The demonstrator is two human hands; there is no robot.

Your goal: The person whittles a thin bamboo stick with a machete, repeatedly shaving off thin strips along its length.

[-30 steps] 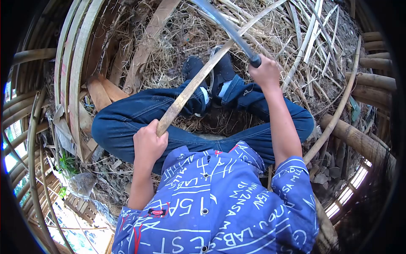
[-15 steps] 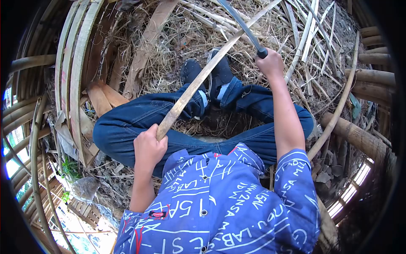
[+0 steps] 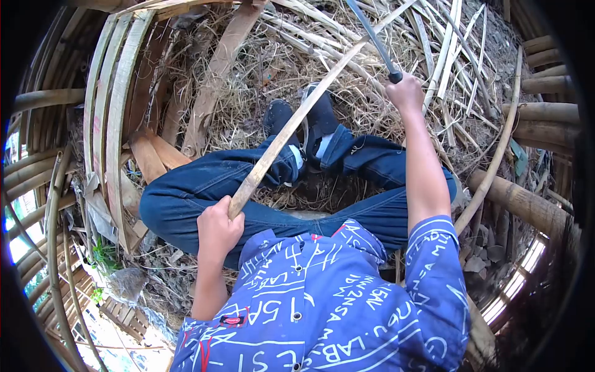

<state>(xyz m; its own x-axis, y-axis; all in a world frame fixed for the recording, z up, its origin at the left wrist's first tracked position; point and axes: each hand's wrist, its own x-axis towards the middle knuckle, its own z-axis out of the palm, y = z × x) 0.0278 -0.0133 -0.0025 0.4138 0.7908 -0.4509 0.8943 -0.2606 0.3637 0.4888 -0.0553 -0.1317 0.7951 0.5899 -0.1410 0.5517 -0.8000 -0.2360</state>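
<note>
Grips in left hand [image 3: 220, 226], fingers curled into a fist, the near end of one long pale wooden strip [image 3: 296, 121], slanting away over dark trousers [image 3: 192, 180] and past dark shoes [image 3: 277, 116]. Clasps in right hand [image 3: 406, 94], likewise wrapped tight, the dark handle [image 3: 395, 76] of one long blade [image 3: 375, 40], crossing the strip near its far end; cannot tell whether in contact there. Includes also: flat slats [image 3: 119, 102], side by side at left; thin cut strips [image 3: 449, 53], scattered at upper right; dry straw-like litter [image 3: 245, 99], spread about the shoes; one thick bamboo pole [image 3: 520, 197], near the right knee.
</note>
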